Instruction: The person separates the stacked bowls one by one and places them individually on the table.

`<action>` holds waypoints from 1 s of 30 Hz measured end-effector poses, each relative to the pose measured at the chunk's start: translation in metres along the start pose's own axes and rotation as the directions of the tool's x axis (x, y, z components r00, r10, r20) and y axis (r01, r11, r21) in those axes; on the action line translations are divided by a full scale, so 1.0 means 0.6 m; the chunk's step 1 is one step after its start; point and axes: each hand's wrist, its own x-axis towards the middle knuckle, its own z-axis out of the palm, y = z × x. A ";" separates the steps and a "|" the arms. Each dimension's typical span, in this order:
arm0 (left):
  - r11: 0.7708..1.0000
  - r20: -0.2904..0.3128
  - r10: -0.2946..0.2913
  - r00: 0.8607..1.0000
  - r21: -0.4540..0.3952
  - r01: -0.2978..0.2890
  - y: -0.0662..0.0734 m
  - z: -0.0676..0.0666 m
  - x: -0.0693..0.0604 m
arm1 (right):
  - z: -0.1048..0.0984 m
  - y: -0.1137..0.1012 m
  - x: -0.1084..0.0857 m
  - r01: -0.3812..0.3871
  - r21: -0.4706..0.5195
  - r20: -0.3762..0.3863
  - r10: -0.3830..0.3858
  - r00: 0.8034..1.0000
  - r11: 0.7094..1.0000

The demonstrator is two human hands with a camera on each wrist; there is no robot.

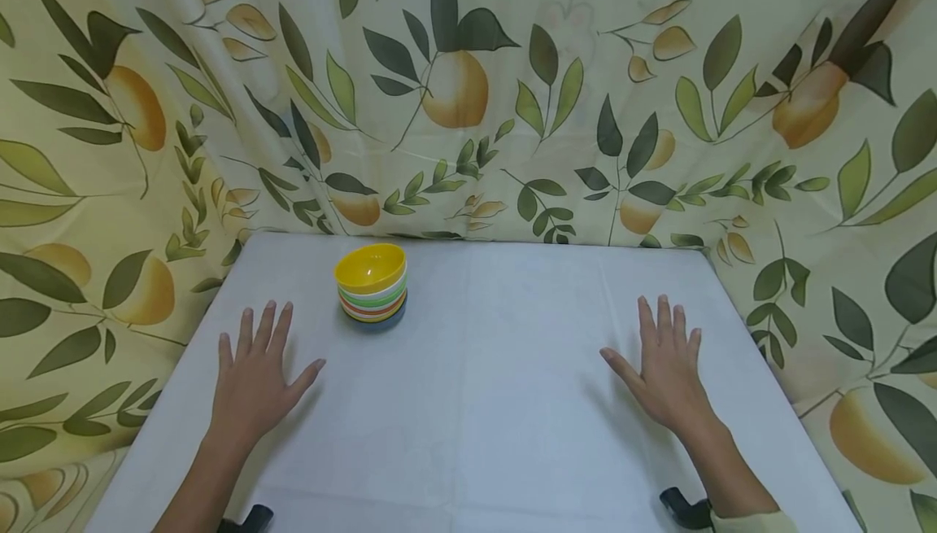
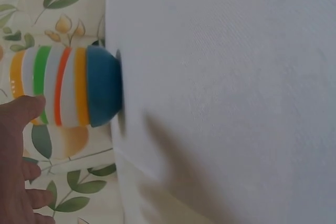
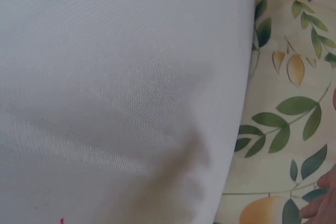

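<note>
Backdrop: leaf-and-fruit curtain, cut off at the top.
Worktop: white-covered; back edge across mid-frame, near edge out of frame, a broad span between the hands.
Bowl stack: left of centre, near the back edge; yellow uppermost, blue lowest, lower insides hidden.
Left hand: lower left, fingers spread, holding nothing.
Right hand: right, likewise; mostly cut off in its wrist view.
Red speck: too small to identify.
</note>
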 end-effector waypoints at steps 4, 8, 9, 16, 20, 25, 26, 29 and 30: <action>0.999 -0.006 -0.003 1.000 -0.049 0.003 0.001 0.006 0.005 | 0.002 -0.006 0.006 0.009 0.030 -0.005 -0.009 1.000 0.999; 0.988 0.003 -0.012 1.000 -0.153 0.012 0.005 0.009 0.011 | 0.006 -0.016 0.017 0.019 0.091 0.005 -0.020 1.000 0.996; 0.984 0.009 -0.013 1.000 -0.180 0.015 0.007 0.009 0.013 | 0.007 -0.018 0.021 0.022 0.105 0.008 -0.023 1.000 0.994; 0.933 0.087 -0.066 0.994 -0.348 0.092 0.022 0.012 0.028 | 0.015 -0.040 0.047 0.003 0.207 0.074 -0.019 0.997 0.978; 0.905 0.116 -0.102 0.988 -0.402 0.140 0.026 0.022 0.037 | 0.024 -0.059 0.061 0.000 0.264 0.104 -0.028 0.994 0.965; 0.883 0.143 -0.127 0.982 -0.435 0.178 0.032 0.035 0.045 | 0.034 -0.085 0.076 0.023 0.299 0.109 -0.058 0.992 0.954; 0.881 0.150 -0.130 0.980 -0.437 0.183 0.033 0.038 0.046 | 0.036 -0.091 0.079 0.030 0.300 0.110 -0.066 0.992 0.953; 0.876 0.164 -0.136 0.977 -0.441 0.196 0.036 0.042 0.050 | 0.041 -0.109 0.087 0.052 0.307 0.113 -0.091 0.989 0.950; 0.872 0.167 -0.137 0.976 -0.447 0.199 0.037 0.044 0.051 | 0.042 -0.115 0.089 0.058 0.314 0.116 -0.099 0.988 0.948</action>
